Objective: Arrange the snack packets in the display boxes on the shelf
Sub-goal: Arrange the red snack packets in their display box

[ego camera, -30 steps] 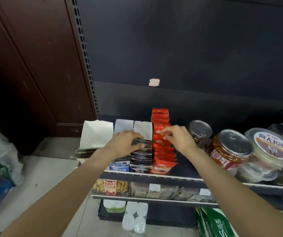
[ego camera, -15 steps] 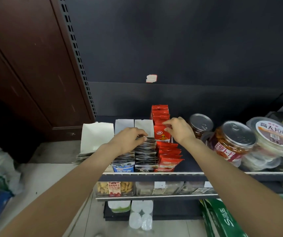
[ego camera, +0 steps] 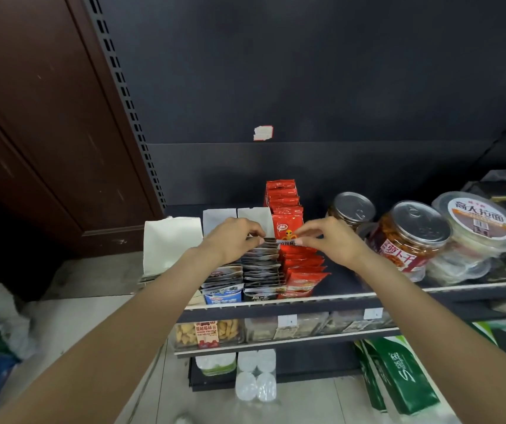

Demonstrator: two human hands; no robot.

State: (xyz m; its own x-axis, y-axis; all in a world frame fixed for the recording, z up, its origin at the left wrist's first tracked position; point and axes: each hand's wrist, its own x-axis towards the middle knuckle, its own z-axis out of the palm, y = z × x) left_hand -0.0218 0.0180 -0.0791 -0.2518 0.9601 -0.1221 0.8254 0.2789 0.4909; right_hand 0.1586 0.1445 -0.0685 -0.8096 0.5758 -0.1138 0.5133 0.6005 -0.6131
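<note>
1. A person reaches both arms to the upper shelf (ego camera: pixel 352 296), where rows of snack packets stand in display boxes: the left hand (ego camera: pixel 230 240) rests curled on the top edges of the dark packets (ego camera: pixel 260 267), fingertips pinching at the rearmost one, though whether it truly grips is unclear.
2. The right hand (ego camera: pixel 331 240) pinches thumb and forefinger at the top edge of an upright red packet (ego camera: pixel 288 229), other fingers loosely spread.
3. Most of the job looks done: the red packets (ego camera: pixel 302 270) and the blue-fronted packets (ego camera: pixel 223 286) already stand filed in rows; what seems left is straightening the back ones.
4. Jars (ego camera: pixel 410 237) with metal lids crowd close on the right (little elbow room there), and white box flaps (ego camera: pixel 172 243) stand up behind the left rows.
</note>
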